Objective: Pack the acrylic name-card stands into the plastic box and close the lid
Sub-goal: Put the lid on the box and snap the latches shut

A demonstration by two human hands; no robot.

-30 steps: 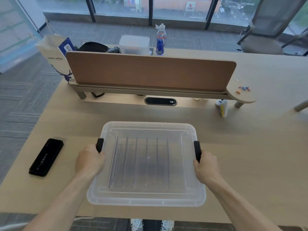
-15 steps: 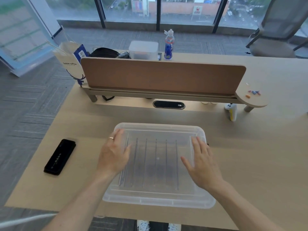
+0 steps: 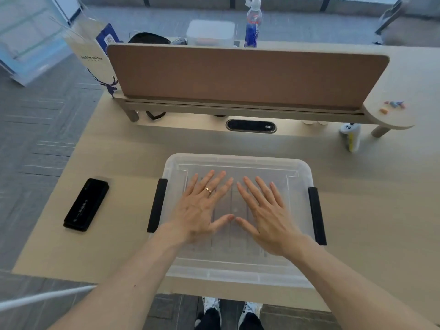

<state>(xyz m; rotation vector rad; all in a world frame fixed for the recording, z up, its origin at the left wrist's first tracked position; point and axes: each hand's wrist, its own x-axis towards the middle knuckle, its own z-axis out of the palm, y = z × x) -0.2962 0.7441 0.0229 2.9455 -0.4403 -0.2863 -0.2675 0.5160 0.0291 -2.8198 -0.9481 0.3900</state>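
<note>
Palms of left hand (image 3: 201, 206) and right hand (image 3: 266, 210) lie flat, fingers spread, grasping nothing, on the box lid (image 3: 238, 163).

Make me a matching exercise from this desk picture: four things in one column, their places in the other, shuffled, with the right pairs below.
Things:
1. left hand
2. black phone
3. drink bottle
4. paper bag

Places:
A. behind the brown divider, standing upright
B. flat on the lid of the plastic box
C. at the divider's left end
D. on the table left of the box

Pairs: 1-B, 2-D, 3-A, 4-C
</note>
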